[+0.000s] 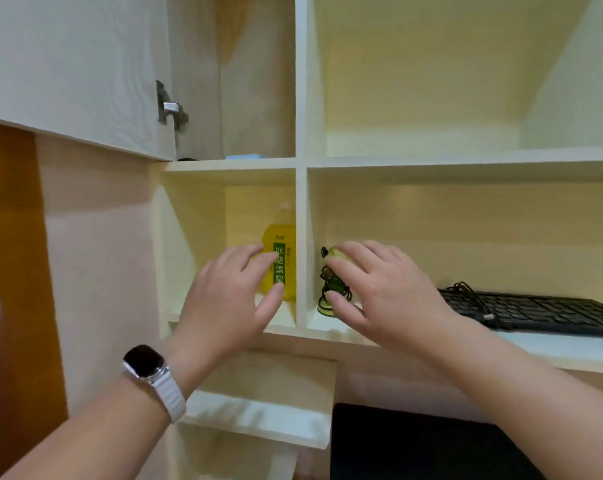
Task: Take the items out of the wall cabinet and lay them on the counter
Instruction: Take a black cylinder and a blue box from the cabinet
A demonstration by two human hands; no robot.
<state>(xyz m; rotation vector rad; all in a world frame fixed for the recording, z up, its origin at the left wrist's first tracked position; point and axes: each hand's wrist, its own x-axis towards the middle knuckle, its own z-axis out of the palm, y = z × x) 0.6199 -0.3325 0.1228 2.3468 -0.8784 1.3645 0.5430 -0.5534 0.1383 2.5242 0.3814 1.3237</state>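
Lower shelf (570, 351) carries bottle (282, 258), green figurine (333, 289), keyboard (535, 311).

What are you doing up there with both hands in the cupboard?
A person is reaching into the cabinet shelves. The left hand is open, closing in on a yellow drink bottle in the left cubby. The right hand is around a small green figurine next door. A black keyboard lies further right. Nothing has been lifted out yet.

We saw that our forearms were bare, with no sleeves in view, and that our left wrist carried a smartwatch (144, 362) with a dark rectangular face in a silvery case, a white ribbed band (168, 398) running from the watch around the wrist.
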